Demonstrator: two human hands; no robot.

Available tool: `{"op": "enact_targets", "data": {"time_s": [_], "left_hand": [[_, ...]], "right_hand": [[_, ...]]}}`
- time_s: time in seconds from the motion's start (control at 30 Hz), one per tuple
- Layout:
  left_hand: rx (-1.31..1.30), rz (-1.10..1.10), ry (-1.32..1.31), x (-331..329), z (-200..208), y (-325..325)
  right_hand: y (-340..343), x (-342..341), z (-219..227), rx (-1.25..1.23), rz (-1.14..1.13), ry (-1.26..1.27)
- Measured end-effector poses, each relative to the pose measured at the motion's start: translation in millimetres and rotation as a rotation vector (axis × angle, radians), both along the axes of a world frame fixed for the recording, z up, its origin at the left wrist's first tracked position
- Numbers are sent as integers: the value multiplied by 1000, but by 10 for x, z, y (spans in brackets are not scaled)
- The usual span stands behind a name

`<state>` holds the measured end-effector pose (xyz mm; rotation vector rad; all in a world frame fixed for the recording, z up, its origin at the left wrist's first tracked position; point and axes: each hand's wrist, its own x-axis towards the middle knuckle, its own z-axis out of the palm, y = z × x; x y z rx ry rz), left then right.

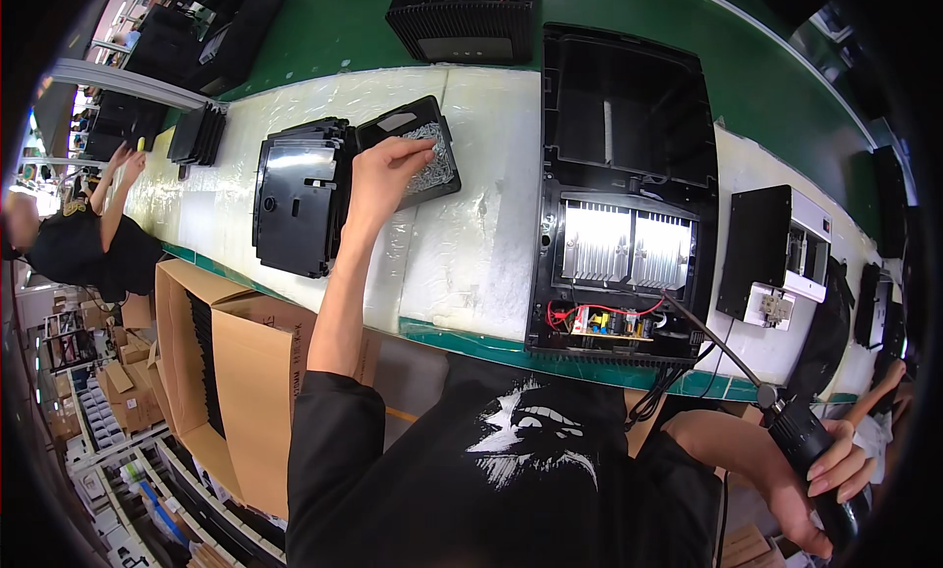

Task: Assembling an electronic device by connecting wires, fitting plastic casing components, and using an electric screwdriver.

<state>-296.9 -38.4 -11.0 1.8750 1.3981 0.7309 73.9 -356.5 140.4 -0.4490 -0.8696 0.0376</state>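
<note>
A shallow black tray point(417, 136) of small silvery screws point(430, 161) lies tilted on the white table point(462, 234), beside a stack of black panels; a black electric screwdriver point(815, 455) hangs low at the right, cable trailing.

Black tray point(393, 134), silver screws point(437, 165)

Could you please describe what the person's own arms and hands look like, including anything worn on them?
Both forearms are bare, and the left hand and right hand wear no gloves. Short black sleeves of a black T-shirt with a white print end around the elbows. The right hand's nails look long and pale.
</note>
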Motion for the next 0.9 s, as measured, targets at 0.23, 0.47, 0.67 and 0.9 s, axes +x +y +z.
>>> {"op": "enact_targets", "data": {"time_s": [0.23, 0.47, 0.67, 0.9], "left_hand": [[-127, -4, -131, 51, 10, 11], [-76, 53, -95, 2, -36, 20], [-108, 76, -243, -35, -134, 55], [-112, 86, -419, 42, -114, 8]], "right_hand": [[8, -12, 39, 32, 27, -20], [27, -70, 65, 10, 27, -19], [-2, -57, 38, -32, 11, -29], [17, -77, 8, -99, -112, -24]]}}
